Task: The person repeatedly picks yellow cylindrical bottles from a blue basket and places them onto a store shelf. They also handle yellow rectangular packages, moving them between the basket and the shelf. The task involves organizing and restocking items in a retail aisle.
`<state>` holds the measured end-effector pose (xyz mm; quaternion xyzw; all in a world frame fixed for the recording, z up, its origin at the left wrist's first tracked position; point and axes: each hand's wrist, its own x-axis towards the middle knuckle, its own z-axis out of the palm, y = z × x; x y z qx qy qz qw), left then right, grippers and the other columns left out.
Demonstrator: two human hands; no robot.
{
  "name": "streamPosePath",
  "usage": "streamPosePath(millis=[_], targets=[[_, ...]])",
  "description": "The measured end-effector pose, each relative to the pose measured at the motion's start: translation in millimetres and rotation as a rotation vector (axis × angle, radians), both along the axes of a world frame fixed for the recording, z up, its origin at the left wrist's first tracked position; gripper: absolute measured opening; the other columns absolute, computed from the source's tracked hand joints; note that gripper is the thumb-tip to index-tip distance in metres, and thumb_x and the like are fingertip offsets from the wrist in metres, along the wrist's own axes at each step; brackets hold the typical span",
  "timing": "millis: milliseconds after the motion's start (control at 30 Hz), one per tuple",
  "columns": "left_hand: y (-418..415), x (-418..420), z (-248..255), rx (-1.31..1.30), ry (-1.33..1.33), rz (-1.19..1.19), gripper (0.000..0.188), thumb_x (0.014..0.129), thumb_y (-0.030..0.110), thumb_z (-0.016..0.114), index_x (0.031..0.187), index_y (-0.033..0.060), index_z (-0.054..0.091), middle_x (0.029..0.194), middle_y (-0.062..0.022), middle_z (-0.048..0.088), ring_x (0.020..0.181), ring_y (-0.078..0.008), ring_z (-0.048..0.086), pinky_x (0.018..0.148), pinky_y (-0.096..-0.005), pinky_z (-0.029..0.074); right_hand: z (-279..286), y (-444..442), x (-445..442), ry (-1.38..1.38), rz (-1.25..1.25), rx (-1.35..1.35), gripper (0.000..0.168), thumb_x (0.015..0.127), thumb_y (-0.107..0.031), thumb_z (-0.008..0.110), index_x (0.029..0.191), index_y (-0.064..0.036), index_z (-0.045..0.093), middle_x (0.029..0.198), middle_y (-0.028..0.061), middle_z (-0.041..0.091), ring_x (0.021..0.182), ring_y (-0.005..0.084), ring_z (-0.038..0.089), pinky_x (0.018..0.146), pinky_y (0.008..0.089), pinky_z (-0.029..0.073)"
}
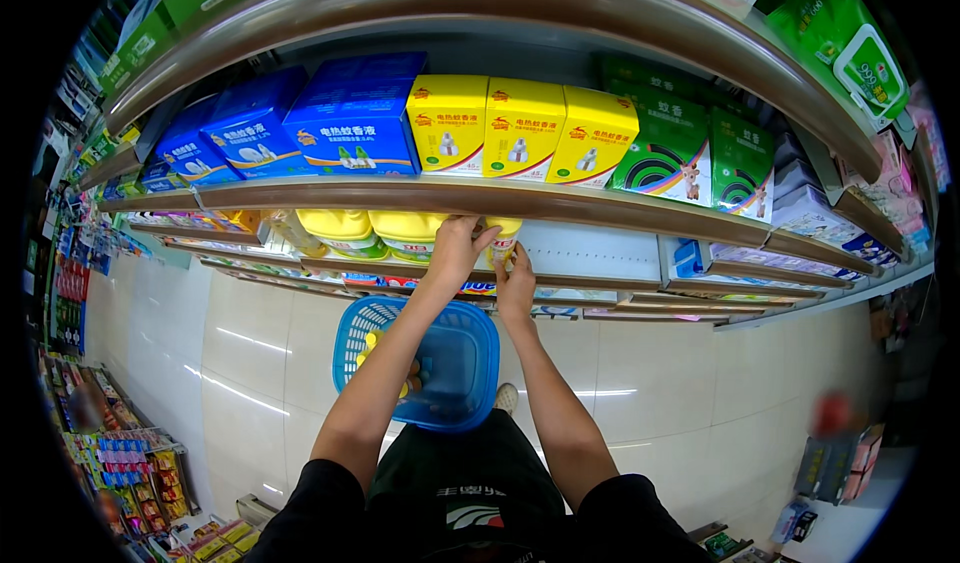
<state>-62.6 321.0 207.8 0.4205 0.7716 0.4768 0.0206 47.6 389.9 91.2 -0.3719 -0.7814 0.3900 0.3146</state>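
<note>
My left hand (456,246) and my right hand (515,282) are at the lower shelf, one on each side of a yellow bottle (502,244) with a printed label. The fingers of both hands touch it, and its upper end is hidden under the shelf edge above. To the left of it on the same shelf stand larger yellow jugs (409,234) with green-and-white labels. Below my forearms is a blue plastic basket (469,360) holding several yellow-capped items (373,338) along its left side, partly covered by my left forearm.
On the shelf above stand blue boxes (356,120), yellow boxes (523,132) and green boxes (670,147) of mosquito repellent. Its brown front edge (525,197) overhangs my hands. A green wipes pack (840,45) is at upper right. Snack racks (127,465) stand at lower left on the tiled floor (247,353).
</note>
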Motion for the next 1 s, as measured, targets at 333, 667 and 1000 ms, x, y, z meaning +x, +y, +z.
streamPosePath(millis=[333,667,1000], targets=[[-114,42,44,0.022,-0.087,-0.036,0.017,0.087,0.009,0.078,0.099,-0.0017,0.072,0.086,-0.0122,0.070,0.063,-0.0190,0.064,0.059,-0.0299,0.051,94,-71,46,0.285,0.085,-0.263,0.022,0.098,-0.013,0.068,0.117,-0.003,0.069,0.094,0.0088,0.068,0.072,0.0160,0.065,0.064,0.0289,0.053],[-249,36,-65,-0.271,-0.264,0.263,0.017,0.088,0.013,0.077,0.092,-0.0021,0.070,0.080,-0.0162,0.073,0.068,-0.0276,0.071,0.065,-0.0323,0.056,16,-170,55,-0.115,0.524,-0.048,0.012,0.099,-0.017,0.065,0.101,-0.008,0.073,0.088,0.0082,0.074,0.071,0.0189,0.071,0.064,0.0291,0.054],[-285,56,-198,-0.692,-0.252,0.223,0.037,0.079,0.007,0.078,0.114,-0.0032,0.069,0.121,-0.0214,0.068,0.100,-0.0396,0.070,0.089,-0.0427,0.058,-84,-242,34,-0.545,0.732,-0.058,0.035,0.095,-0.002,0.059,0.130,-0.007,0.062,0.122,0.0170,0.068,0.107,0.0374,0.067,0.091,0.0449,0.057]])
